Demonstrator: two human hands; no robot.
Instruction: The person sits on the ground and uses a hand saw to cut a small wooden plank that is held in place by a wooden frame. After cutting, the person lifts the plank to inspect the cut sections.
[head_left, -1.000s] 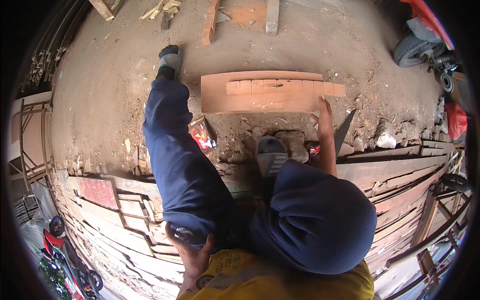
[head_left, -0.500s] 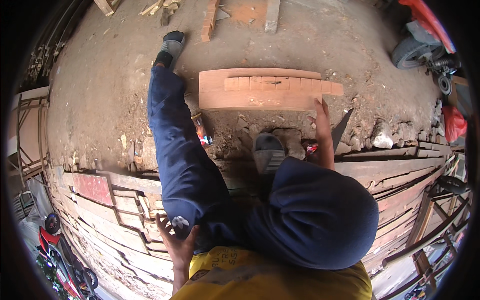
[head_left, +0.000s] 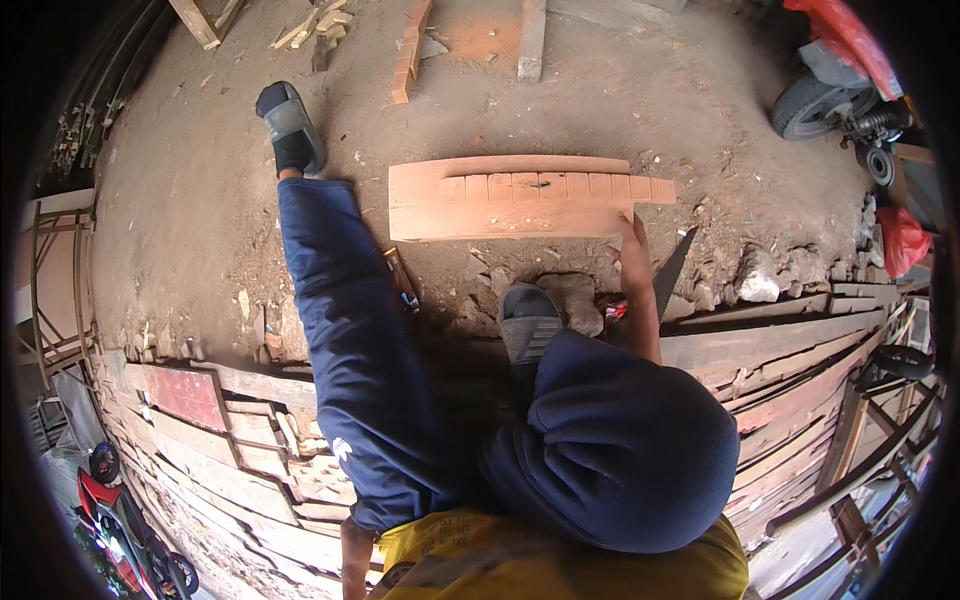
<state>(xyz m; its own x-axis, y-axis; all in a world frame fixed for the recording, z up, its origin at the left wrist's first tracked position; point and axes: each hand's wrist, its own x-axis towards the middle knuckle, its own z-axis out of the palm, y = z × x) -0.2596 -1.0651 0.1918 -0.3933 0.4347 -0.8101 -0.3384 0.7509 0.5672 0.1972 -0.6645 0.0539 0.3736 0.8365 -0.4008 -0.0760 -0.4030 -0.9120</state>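
A wide pale-brown plank (head_left: 510,221) lies across the dirt in front of me. On it rests a narrower strip (head_left: 560,187) with evenly spaced cross lines, its right end jutting past the plank. My right hand (head_left: 632,245) reaches to the plank's near right edge, fingers apart, fingertips at the wood. Beside that forearm, a dark tapering blade like a handsaw's (head_left: 677,268) points away from me; its other end is hidden. My left hand (head_left: 356,548) is down by my left thigh at the lower edge, its fingers hidden behind the trouser leg.
I sit on stacked boards (head_left: 780,345). My left foot (head_left: 290,125) is stretched forward; my right foot (head_left: 530,322) is tucked near rubble. Farther off lie a notched wood strip (head_left: 412,50) and a grey beam (head_left: 532,42). A motorcycle wheel (head_left: 812,105) stands at far right.
My left hand has slid off the thigh, back toward the lower edge. My left foot has swung outward to the left. My right hand stays at the plank's edge; the view has shifted slightly.
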